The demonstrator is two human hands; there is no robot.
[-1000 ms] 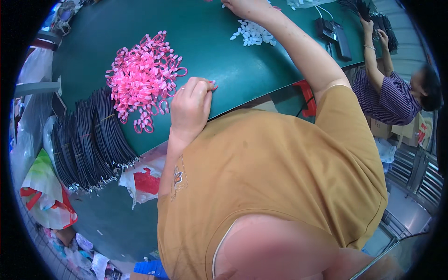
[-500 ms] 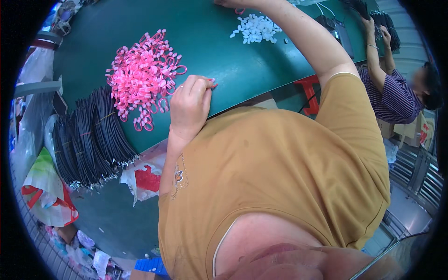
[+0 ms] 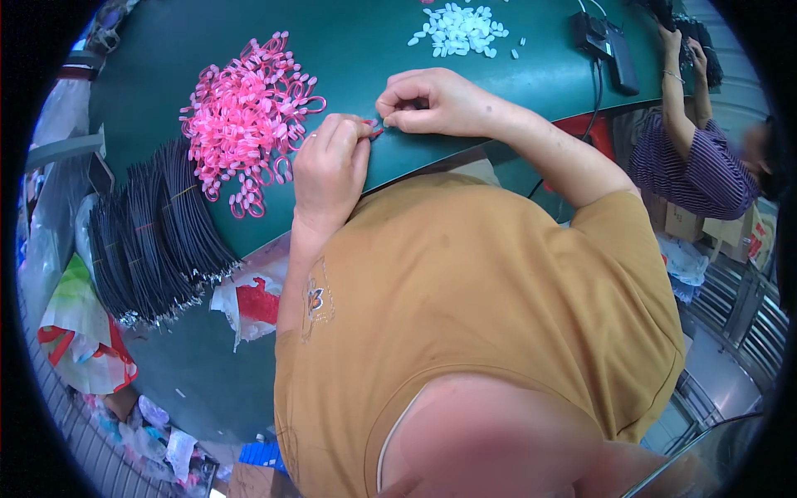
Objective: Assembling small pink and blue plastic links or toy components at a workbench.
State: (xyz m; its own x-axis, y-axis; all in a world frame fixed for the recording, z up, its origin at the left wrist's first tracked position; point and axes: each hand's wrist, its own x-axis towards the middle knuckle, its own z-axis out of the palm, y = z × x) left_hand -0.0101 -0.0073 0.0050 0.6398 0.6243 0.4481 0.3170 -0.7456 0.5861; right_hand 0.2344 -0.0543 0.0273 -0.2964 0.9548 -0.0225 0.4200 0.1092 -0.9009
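Note:
My left hand (image 3: pixel 332 162) is closed in a pinch near the table's edge. From its fingertips poke the ends of a short pinkish-red cord (image 3: pixel 377 134); the rest of the cord is hidden in the hand. My right hand (image 3: pixel 440 101) meets it from the right, thumb and forefinger pinched just beside the cord ends. Whatever it grips is too small to make out. Left of my left hand lies a heap of pink cord loops (image 3: pixel 241 124) with pale pink oval pieces on them. Beyond my right hand spreads a pile of small white oval pieces (image 3: pixel 461 31).
Bundles of black cords (image 3: pixel 158 232) with shiny ends lie at the green table's (image 3: pixel 357 50) left edge. A black power adapter (image 3: pixel 591 35) and a black box-like device (image 3: pixel 621 66) sit at the right. Farther right, a person in a striped shirt (image 3: pixel 685 166) handles black strands.
My right hand has come back from the far side of the table, near the white pieces, to my left hand's fingertips. The left hand keeps its pinch on the cord.

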